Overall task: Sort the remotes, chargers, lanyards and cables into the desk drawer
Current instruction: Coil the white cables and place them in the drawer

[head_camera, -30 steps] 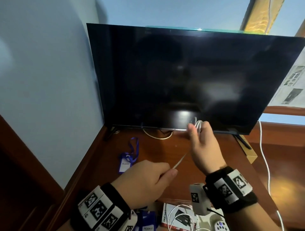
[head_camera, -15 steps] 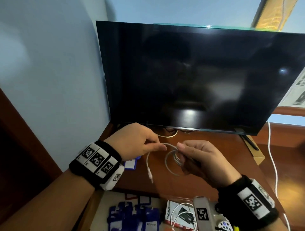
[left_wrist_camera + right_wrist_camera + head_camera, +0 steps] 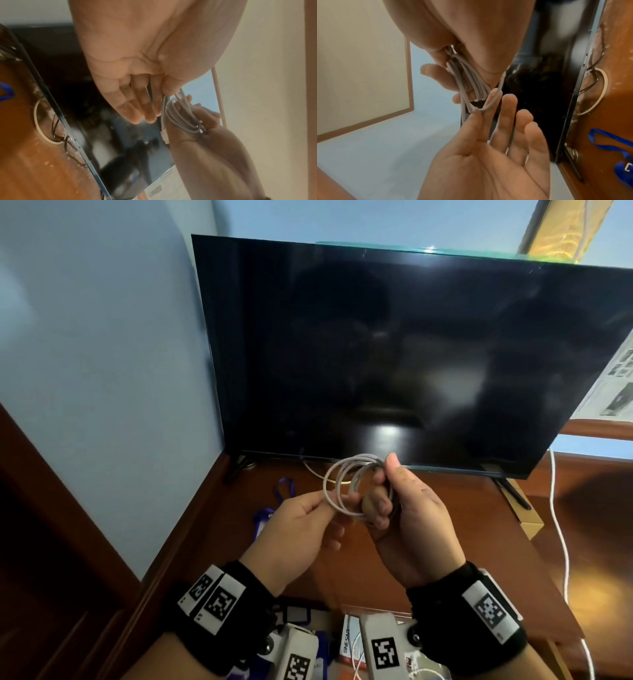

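I am seeing a pale grey cable (image 3: 346, 487) sitting wound in several loose loops above the desk, its plug end (image 3: 165, 136) hanging free. A blue lanyard (image 3: 284, 491) with its card holder is lying flat on the desk near the wall.

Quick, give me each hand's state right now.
Left hand: pinches the loose end of the cable.
Right hand: fingers curled round the cable's coil.
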Demonstrator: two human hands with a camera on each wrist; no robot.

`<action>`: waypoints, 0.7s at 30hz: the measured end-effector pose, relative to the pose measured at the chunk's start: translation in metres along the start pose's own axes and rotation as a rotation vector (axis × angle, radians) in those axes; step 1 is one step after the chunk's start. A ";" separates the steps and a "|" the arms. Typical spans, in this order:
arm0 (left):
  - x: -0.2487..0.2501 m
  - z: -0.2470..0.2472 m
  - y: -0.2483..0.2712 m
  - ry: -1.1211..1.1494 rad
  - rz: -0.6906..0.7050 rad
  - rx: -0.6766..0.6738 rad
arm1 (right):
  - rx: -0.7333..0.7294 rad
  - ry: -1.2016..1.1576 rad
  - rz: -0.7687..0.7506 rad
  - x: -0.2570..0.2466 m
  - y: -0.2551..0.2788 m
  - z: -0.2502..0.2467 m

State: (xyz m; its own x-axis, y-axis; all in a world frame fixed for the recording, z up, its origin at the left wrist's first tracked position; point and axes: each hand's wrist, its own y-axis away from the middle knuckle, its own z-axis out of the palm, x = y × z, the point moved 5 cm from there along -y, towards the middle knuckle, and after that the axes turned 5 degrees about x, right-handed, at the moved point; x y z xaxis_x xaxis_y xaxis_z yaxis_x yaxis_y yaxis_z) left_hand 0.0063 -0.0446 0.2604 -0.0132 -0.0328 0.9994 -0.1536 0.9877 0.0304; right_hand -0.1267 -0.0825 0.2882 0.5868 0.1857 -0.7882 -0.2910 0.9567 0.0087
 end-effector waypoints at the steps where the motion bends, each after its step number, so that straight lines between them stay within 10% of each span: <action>1: 0.001 -0.001 0.001 0.027 -0.023 0.002 | -0.002 -0.023 0.001 0.001 0.000 0.000; 6: 0.007 -0.007 0.003 0.127 -0.031 -0.024 | -0.037 -0.039 0.040 0.012 0.003 0.003; 21: 0.045 -0.035 0.020 -0.545 0.754 0.290 | -0.104 0.116 0.053 0.020 0.013 0.000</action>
State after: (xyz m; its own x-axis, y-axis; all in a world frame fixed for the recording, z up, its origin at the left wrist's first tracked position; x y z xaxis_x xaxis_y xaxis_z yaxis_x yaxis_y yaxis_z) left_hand 0.0376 -0.0212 0.3066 -0.6523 0.4542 0.6069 -0.1539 0.7046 -0.6927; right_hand -0.1191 -0.0666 0.2728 0.4788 0.2024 -0.8543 -0.3996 0.9166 -0.0068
